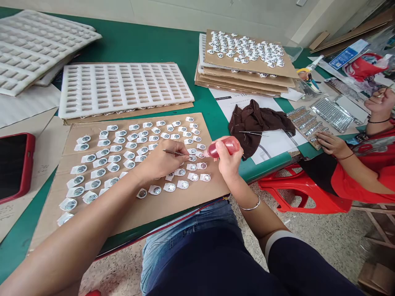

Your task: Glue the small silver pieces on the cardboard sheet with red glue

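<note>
My left hand is closed around a thin, pen-like metal tool, its tip down among the small round silver parts on the right of a cardboard sheet. My right hand grips a small squeeze bottle of red liquid. The bottle is tilted, its nozzle pointing left and close to one of the parts beside the tool's tip. Rows of these silver discs on white tabbed backings cover the cardboard sheet. My left hand and forearm hide some of them.
A white foam tray lies behind the sheet, with more trays at left. A phone rests left. Cardboard sheets bearing parts are stacked behind a brown cloth. A co-worker's hands are at right, near a red stool.
</note>
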Action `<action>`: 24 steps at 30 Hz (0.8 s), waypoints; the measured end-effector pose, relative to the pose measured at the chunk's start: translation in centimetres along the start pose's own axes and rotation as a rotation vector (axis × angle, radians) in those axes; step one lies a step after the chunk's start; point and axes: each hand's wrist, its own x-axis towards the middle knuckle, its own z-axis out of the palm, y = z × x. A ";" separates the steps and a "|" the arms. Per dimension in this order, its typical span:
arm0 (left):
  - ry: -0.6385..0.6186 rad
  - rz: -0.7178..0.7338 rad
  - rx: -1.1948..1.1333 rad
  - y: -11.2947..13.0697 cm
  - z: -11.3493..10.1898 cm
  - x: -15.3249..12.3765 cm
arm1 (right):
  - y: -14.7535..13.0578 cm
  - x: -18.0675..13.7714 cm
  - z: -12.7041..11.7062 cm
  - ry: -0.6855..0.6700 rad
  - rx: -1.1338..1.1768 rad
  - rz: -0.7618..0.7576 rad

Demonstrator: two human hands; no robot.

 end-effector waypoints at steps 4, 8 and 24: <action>-0.012 0.003 -0.012 -0.2 0.0 0.0 | -0.4 0.0 0.0 -0.072 -0.038 -0.001; -0.007 0.038 -0.009 -0.3 0.0 0.1 | -1.2 0.0 0.1 -0.094 -0.087 0.021; -0.017 -0.024 -0.012 0.1 0.0 -0.1 | -1.5 0.0 0.3 -0.115 -0.121 -0.024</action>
